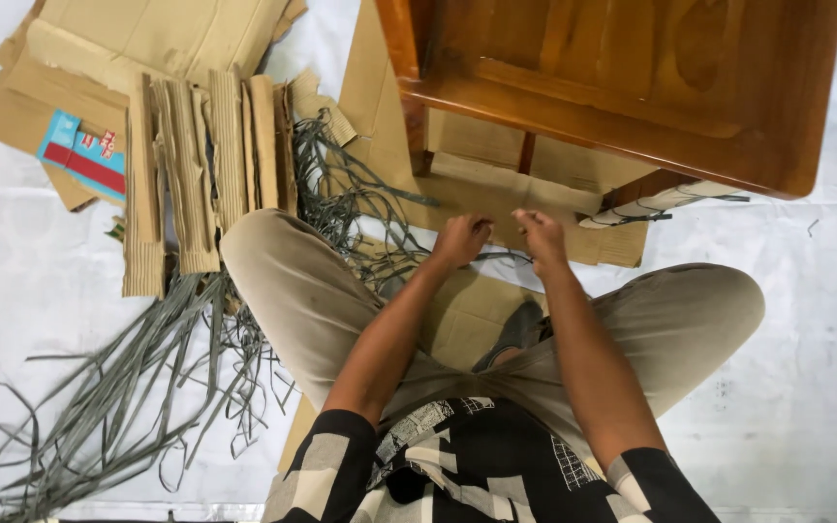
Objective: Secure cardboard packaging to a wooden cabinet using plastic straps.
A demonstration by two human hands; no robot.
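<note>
Both hands, left hand [461, 238] and right hand [541, 235], pinch grey strap [496, 254] (fingers together).

Flattened cardboard carton [147, 39]: plain brown, opened out, lying left of the wooden table [632, 87]. Printed label panel [84, 155]: rectangular, light blue with a red band, on the carton's lower left flap, well left of the table.

Ahead of my hands the wooden furniture piece [632, 87] blocks the way, its leg [417, 97] rising at the left. Grey straps [147, 368] and cardboard strips [205, 165] clutter my left side. To my right the white floor [816, 387] lies open beyond my knee [719, 300].
</note>
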